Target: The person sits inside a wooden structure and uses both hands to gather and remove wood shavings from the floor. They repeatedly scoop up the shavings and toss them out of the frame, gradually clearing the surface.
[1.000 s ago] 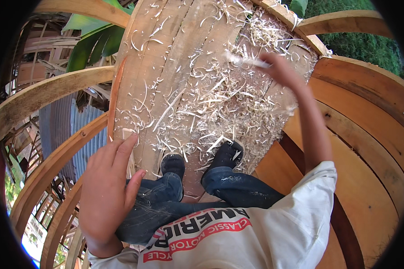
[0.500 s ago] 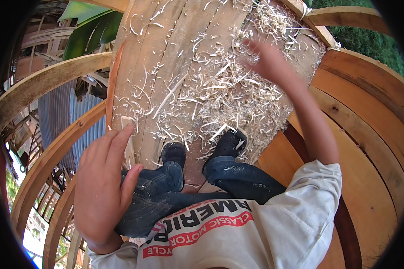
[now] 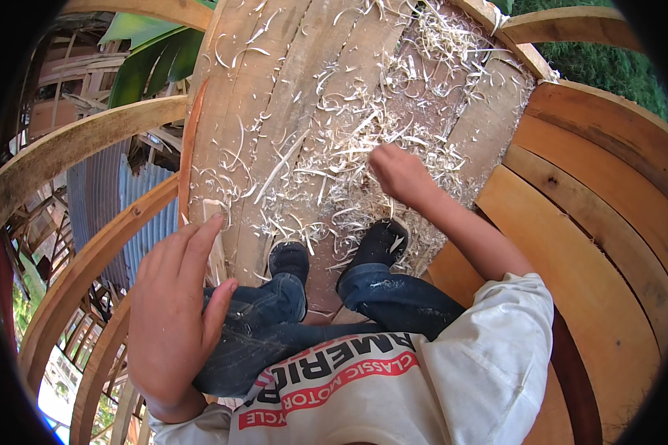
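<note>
Right hand [image 3: 402, 176] sat over loose shavings [image 3: 360, 169]

The shavings littered the planks [image 3: 274, 111], lying thick ahead of the right shoe [image 3: 378, 245]. The right hand looked curled, but its fingertips were hidden, so whether it gripped any could not be told. The left hand [image 3: 172, 315] was spread open beside a pale stick [image 3: 216, 258], contact unclear. Such light curls seemed to call for a low, cupped hand and small, gentle handfuls. They pointed every way, sharing no axis; one long strip [image 3: 283, 166] slanted forward and rightward. The stick's long axis ran forward, away from the body.
</note>
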Demonstrator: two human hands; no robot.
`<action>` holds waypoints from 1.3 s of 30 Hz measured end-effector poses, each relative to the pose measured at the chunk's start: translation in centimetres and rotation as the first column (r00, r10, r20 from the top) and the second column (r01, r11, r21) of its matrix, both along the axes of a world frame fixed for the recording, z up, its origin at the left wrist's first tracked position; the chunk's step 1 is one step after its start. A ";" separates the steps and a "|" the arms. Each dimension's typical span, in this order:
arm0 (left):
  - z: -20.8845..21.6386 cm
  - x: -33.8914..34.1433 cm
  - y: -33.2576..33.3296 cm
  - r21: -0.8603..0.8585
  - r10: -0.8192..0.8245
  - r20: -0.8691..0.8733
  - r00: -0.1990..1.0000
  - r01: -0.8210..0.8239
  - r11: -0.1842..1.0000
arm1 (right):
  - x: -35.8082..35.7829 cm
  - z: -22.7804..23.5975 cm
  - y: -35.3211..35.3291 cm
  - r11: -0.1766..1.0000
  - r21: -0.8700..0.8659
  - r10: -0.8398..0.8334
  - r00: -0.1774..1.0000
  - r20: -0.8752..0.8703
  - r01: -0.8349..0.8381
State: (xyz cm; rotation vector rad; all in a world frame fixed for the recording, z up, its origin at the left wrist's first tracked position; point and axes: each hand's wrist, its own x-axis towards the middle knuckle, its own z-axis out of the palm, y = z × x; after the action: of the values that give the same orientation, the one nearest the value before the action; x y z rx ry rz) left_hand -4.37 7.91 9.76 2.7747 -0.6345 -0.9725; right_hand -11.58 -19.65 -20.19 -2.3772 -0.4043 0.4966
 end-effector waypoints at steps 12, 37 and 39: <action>-0.1 0.2 0.4 -0.012 0.013 -0.025 1.000 -0.014 1.000 | 3.6 -2.8 3.6 0.891 -0.388 0.314 0.937 0.154 -0.235; -0.2 0.8 -0.1 0.008 -0.006 -0.009 1.000 0.006 1.000 | 15.7 1.9 -9.5 0.720 -0.331 -0.347 0.729 0.590 0.610; -0.1 0.7 0.0 0.020 -0.002 -0.017 1.000 0.003 1.000 | 13.4 -1.9 -10.0 0.582 -0.511 -0.553 0.769 0.321 0.632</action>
State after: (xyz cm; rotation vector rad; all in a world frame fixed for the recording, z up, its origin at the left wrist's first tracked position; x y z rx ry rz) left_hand -3.69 7.91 9.62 2.7806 -0.6292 -1.0078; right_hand 1.87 -29.63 -22.10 -2.9430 0.6176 0.1443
